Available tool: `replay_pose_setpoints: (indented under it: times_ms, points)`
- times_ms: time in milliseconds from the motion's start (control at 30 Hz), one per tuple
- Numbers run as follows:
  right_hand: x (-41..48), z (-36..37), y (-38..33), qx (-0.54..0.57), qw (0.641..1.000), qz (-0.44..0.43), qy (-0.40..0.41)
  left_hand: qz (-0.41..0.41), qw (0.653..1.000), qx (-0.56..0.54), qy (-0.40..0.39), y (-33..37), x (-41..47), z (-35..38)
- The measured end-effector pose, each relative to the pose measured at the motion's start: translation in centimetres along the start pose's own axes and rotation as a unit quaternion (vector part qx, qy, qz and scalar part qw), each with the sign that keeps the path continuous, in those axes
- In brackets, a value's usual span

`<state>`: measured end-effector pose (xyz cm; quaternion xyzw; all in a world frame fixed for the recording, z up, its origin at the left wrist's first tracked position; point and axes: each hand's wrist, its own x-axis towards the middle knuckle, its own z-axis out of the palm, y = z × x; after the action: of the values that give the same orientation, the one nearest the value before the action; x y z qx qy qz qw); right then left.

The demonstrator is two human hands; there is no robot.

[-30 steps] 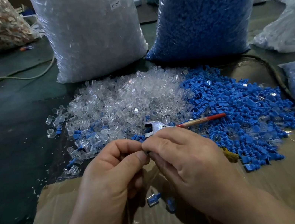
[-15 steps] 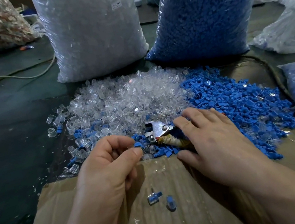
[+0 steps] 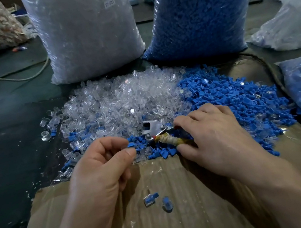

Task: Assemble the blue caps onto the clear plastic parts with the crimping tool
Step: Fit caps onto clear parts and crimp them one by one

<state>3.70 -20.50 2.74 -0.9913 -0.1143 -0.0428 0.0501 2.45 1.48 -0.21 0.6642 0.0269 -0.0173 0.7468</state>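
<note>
Two bare forearms are shown entering from the lower edge, each uncovered at the wrist and ending in a bare hand. On the left grip [image 3: 99, 172], a short, neatly trimmed thumbnail and creased knuckles can be made out. On the right grip [image 3: 215, 136], knuckles and faint tendon lines are picked out by a slight sheen of light.

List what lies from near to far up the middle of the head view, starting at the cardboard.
Cardboard sheet → two capped pieces lying on it → crimping tool → pile of clear parts → bag of clear parts.
</note>
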Motion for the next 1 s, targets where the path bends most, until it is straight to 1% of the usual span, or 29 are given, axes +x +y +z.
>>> replay_pose_setpoints:
  times_ms: [67, 133, 200, 267, 333, 467, 633, 733, 867, 1000]
  points:
    - [0.1, -0.1, 0.1, 0.018, 0.999, 0.021, 0.033, 0.0, 1.0, -0.014, 0.001, 0.2, -0.1, 0.1]
    - [0.1, -0.3, 0.2, 0.071, 0.994, 0.035, 0.075, 0.003, 1.0, -0.027, 0.002, 0.4, -0.2, 0.1]
    - [-0.2, -0.6, 0.1, 0.135, 0.982, 0.034, 0.128, 0.004, 0.999, -0.034, 0.002, 0.6, -0.2, 0.1]
    - [-0.6, -1.0, -0.2, 0.162, 0.973, 0.029, 0.164, 0.004, 0.999, -0.035, 0.001, 0.6, -0.3, 0.2]
    - [-1.0, -1.2, -0.6, 0.148, 0.977, 0.011, 0.153, 0.009, 0.999, -0.033, -0.001, 0.6, -0.3, 0.3]
    - [-1.6, -1.5, -1.4, 0.08, 0.993, -0.038, 0.084, 0.022, 0.999, -0.034, 0.002, 0.9, -0.4, 0.5]
    - [-2.1, -1.6, -1.7, 0.072, 0.996, -0.052, 0.022, 0.04, 0.998, -0.041, 0.013, 1.1, -0.6, 0.7]
    - [-2.1, -1.6, -1.6, 0.079, 0.995, -0.058, 0.015, 0.044, 0.998, -0.051, 0.014, 1.1, -0.8, 0.7]
    - [-2.1, -1.7, -1.4, 0.088, 0.994, -0.063, 0.002, 0.065, 0.997, -0.024, 0.028, 1.4, -0.7, 0.7]
    - [-2.1, -1.6, -1.5, 0.092, 0.993, -0.076, 0.004, 0.064, 0.997, -0.05, 0.008, 1.9, -1.0, 0.8]
